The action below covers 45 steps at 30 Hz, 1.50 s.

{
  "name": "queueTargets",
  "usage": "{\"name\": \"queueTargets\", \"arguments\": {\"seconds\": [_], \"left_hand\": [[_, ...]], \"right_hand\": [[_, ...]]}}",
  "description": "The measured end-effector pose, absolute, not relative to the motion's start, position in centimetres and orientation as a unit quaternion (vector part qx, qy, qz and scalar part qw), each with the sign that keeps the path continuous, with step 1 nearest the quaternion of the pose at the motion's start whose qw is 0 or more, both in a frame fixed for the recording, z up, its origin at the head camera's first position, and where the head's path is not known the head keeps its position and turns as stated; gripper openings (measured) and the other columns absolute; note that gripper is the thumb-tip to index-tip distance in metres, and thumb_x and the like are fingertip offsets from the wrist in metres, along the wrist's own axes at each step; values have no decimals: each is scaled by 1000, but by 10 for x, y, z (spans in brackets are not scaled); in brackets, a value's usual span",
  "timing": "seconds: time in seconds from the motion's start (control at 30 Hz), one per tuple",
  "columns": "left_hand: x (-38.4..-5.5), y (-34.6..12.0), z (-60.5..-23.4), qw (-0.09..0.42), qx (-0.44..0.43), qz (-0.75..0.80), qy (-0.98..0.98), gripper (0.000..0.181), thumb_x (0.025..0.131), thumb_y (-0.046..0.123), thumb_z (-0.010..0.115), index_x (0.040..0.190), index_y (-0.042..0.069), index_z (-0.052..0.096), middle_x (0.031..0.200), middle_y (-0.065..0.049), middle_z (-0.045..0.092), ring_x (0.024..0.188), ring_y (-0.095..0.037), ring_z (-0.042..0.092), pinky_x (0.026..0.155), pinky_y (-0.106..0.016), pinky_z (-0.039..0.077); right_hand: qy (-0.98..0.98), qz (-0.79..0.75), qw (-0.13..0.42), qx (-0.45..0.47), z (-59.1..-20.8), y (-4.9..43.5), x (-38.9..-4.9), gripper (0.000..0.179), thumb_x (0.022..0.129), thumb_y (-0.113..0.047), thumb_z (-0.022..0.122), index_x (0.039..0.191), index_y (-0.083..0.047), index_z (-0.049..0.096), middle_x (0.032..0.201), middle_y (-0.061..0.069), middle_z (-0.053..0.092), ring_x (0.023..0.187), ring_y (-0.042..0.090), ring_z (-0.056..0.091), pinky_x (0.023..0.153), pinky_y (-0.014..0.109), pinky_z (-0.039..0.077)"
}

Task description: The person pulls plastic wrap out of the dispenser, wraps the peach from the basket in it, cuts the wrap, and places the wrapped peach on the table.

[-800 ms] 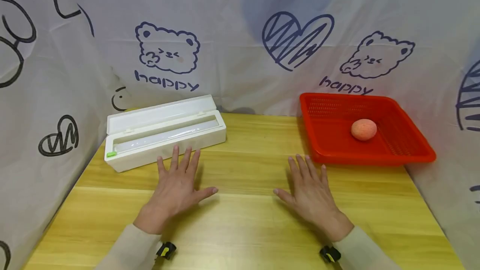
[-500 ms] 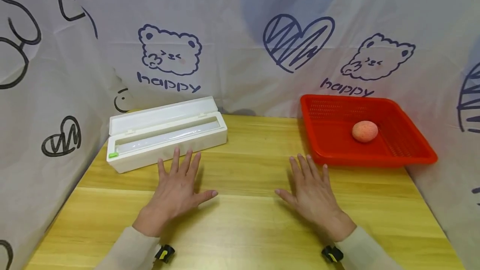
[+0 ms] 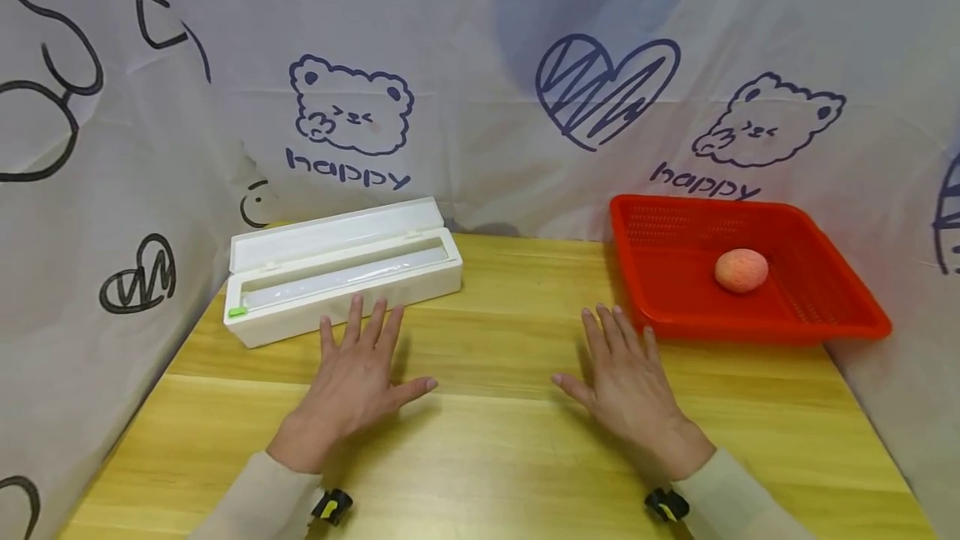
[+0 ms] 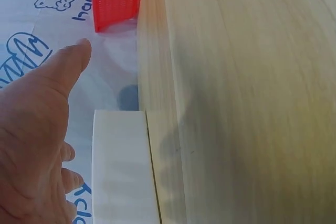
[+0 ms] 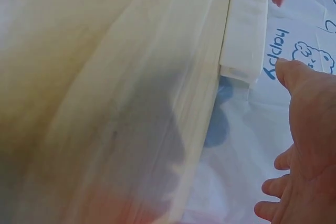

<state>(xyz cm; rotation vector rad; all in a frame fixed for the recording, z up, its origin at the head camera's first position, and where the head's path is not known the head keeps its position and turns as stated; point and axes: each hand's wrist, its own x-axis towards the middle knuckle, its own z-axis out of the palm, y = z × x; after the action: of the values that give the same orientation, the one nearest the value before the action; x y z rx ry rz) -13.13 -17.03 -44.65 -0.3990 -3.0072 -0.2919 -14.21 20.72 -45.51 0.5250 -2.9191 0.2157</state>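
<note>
My left hand hovers over the table with its fingers spread and holds nothing. Its fingertips are nearest to a long white box, whose hinged lid stands raised at the back. Inside the box lies a whitish, shiny roll, and a small green tab sits at its left front corner. My right hand is likewise spread and holds nothing, just left of a red plastic basket. In that basket rests a pinkish, rounded fruit, perhaps a peach.
The wooden table carries the box at the back left and the basket at the back right. A white cloth with drawn bears and hearts hangs behind and at the sides. Black wrist straps show at both sleeves.
The head view has shifted slightly, so the box and basket appear a little further right and lower. Both hands keep their spread pose and nothing has been taken hold of.
</note>
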Motion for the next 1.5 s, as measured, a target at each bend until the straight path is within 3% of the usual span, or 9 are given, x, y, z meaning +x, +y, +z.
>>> {"name": "queueTargets", "arguments": {"seconds": [0.3,0.43,0.7,0.9,1.13,1.3,1.5], "left_hand": [[-133,-176,-444,63,-121,-96,-986,111,91,76,64,166,4,25,173,-22,23,161,-48,9,121,-80,7],[-133,-185,-441,85,-113,-123,-982,101,95,64,67,165,3,28,170,-24,29,161,-47,13,123,-76,10],[-133,-221,-431,209,-70,-193,-956,73,92,26,83,148,-5,48,151,-31,47,149,-53,31,119,-71,28],[-139,-262,-429,266,6,-230,-936,75,86,17,88,146,-7,48,144,-33,47,141,-56,34,113,-71,30],[-152,-297,-435,199,100,-273,-936,105,87,33,88,162,-5,24,157,-39,30,144,-60,24,115,-73,26],[-158,-305,-445,163,135,-323,-922,119,86,41,88,165,-4,11,160,-38,22,143,-60,29,115,-73,30],[-161,-309,-450,97,190,-365,-906,123,90,57,79,165,-4,3,160,-41,24,141,-59,36,114,-71,34]], "right_hand": [[-973,85,95,192,-448,200,-148,100,96,-65,64,164,0,30,168,24,32,156,47,28,122,74,20],[-969,93,108,203,-446,192,-153,97,96,-59,69,162,2,32,166,25,35,154,47,32,123,70,24],[-962,142,96,212,-438,152,-179,84,98,-43,74,158,4,38,160,27,42,146,45,44,121,60,37],[-961,190,36,198,-427,113,-213,81,101,-43,71,158,4,37,162,25,41,149,43,42,121,57,38],[-950,258,-42,171,-422,68,-254,82,104,-44,66,163,0,30,168,21,33,154,39,35,124,55,35],[-929,331,-77,146,-429,44,-270,87,104,-43,65,167,-2,21,172,19,27,158,36,30,127,53,29],[-914,365,-76,162,-435,25,-277,77,103,-34,66,165,-5,28,163,16,44,149,33,45,122,50,38]]}}
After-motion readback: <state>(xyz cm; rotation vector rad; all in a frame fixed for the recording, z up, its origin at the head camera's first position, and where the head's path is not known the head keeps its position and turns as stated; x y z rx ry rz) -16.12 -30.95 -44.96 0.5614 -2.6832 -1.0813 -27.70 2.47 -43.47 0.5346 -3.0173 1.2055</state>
